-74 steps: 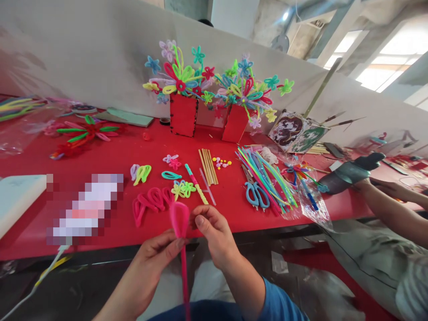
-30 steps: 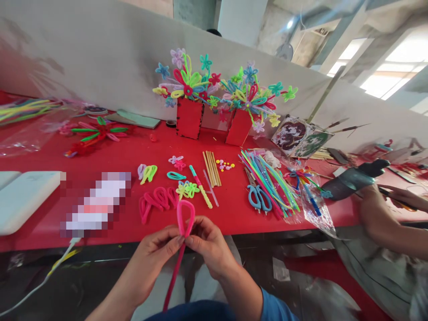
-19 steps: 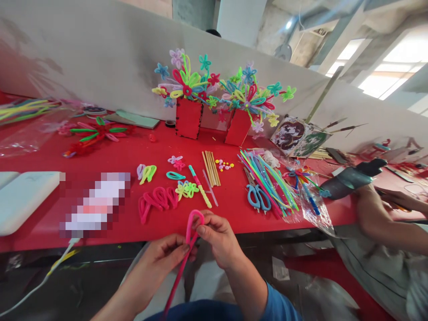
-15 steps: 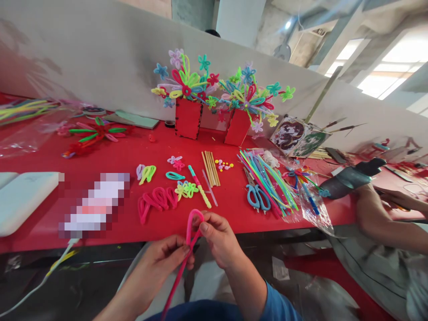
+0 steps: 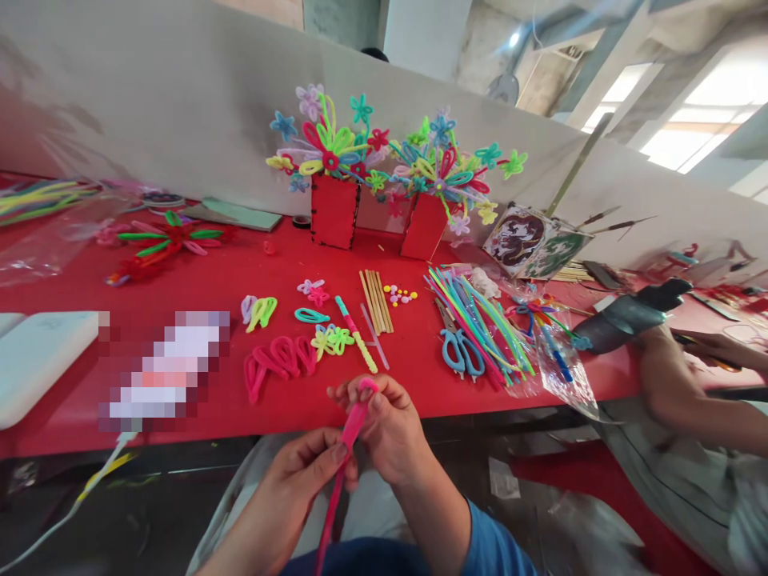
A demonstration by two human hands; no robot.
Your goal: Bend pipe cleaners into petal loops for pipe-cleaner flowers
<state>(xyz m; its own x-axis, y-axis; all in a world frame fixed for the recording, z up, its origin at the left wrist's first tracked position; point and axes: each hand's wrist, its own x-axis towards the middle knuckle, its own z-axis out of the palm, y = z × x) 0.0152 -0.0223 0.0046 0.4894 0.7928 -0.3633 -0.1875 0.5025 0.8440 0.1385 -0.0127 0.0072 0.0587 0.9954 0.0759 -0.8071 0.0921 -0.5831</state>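
Both my hands hold a pink pipe cleaner just in front of the red table's near edge. My left hand pinches it low down, where its long tail runs toward my lap. My right hand is closed around its looped top and squeezes the loop flat. Several pink loops lie on the table just beyond my hands, beside small green, teal and yellow loops.
Two red boxes of pipe-cleaner flowers stand at the back by a grey partition. Wooden sticks, a bundle of coloured pipe cleaners and blue scissors lie to the right. Another person's arm holds a glue gun at far right.
The open pink loop has been squeezed flat: my right hand closed over its top. Both hands dropped slightly toward me, and the camera shifted a little.
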